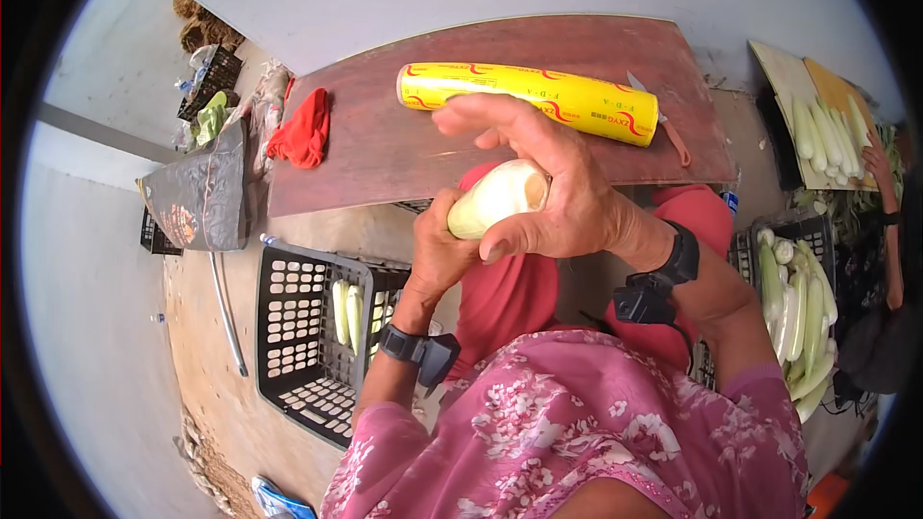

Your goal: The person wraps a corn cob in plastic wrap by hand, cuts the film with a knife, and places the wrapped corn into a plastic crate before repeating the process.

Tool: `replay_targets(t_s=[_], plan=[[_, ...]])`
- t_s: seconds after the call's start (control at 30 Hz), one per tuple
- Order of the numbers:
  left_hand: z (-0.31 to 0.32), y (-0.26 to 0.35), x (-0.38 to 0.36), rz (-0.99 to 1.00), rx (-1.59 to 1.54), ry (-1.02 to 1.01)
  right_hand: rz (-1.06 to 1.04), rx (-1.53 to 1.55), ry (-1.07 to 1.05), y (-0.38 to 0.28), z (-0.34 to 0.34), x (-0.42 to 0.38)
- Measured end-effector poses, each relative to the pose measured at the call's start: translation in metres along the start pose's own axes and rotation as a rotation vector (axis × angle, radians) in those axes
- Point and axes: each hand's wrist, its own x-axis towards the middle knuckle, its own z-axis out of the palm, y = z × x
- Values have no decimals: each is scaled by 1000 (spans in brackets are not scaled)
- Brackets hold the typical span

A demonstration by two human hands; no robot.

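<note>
Pale green vegetable stalk [486, 207] is gripped in my left hand [437, 242]; my right hand [575, 185] curves wide beside its right end. Far lies yellow printed roll [529, 86].

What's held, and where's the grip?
Pale vegetable stalk: left hand grips its side, back from the exposed end. Right hand curves open around that end; contact unclear.

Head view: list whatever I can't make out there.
All in the head view:
Vegetable: lower end, hidden by the left hand.
Roll: part of its lower edge, behind the right hand; smallest print, too small.
Knife: middle, covered by the roll.
Co-worker's arm: the body beyond it, lost in the dark right edge.
</note>
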Motion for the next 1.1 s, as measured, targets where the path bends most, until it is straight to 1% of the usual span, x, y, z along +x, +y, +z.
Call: replay_targets(t_s=[0.03,0.13,0.23,0.33,0.43,0.53,0.63,0.73,0.83,1.03,1.1], plan=[[2,-6,0,5,-60,-1,-18,-63,-26,-1,-1,-1],[6,-19,-1,-5,-197,-6,-46,3,0,-4,-1,-2],[4,-18,-1,-24,-227,-24,-44,35,-13,-8,-4,-1],[1,-15,0,20,-211,-49,-194,-28,-91,-3,-8,1],[-3,-6,0,44,-202,-89,-180,117,-171,-1,-9,0],[-5,-6,0,5,-212,-153,-161,296,-144,0,-6,0],[-10,7,-1,-62,-235,-210,-139,406,-138,1,-6,-1],[-12,8,-2,-114,-264,-250,-57,487,-137,-3,-8,-2],[-11,7,-2,-110,-287,-250,-112,470,-175,2,-10,-2],[-9,11,-2,-86,-266,-238,153,721,-153,-8,-9,-8],[-11,7,-4,-97,-236,-261,105,693,-129,-10,-9,-6]])
